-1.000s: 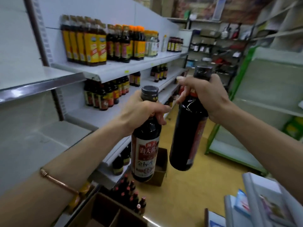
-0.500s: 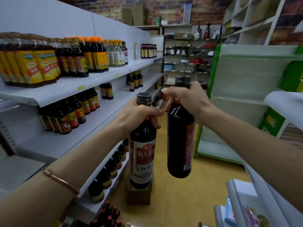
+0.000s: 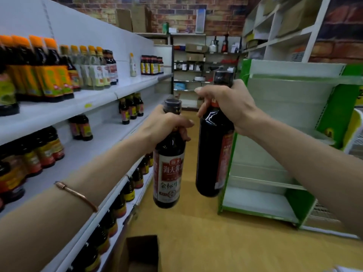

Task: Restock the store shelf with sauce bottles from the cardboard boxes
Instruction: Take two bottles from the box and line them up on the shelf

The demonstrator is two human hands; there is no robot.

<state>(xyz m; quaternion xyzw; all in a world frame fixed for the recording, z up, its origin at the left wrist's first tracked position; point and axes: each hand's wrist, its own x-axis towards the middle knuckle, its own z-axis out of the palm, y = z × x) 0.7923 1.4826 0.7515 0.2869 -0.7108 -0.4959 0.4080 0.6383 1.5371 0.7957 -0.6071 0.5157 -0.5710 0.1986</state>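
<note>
Two bottles: your left hand (image 3: 165,124) curls round one sauce bottle (image 3: 169,169) neck; right hand (image 3: 225,103) wraps the other bottle (image 3: 213,154)
Why: neck grips keep both upright, likely for standing on the shelf (image 3: 94,138) just left

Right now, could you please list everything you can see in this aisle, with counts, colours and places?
Dark glass sauce bottle with white label: one, held in the air over the aisle.
Taller dark sauce bottle: one, label turned away, held beside it.
Orange-capped yellow-label bottles: several, top left shelf.
Small dark bottles: three, middle shelf.
White metal shelving: left side.
Green-framed white shelf unit: right.
Brown cardboard box: one, on floor.
Left hand: grips first bottle's neck.
Right hand: grips taller bottle's neck.
</note>
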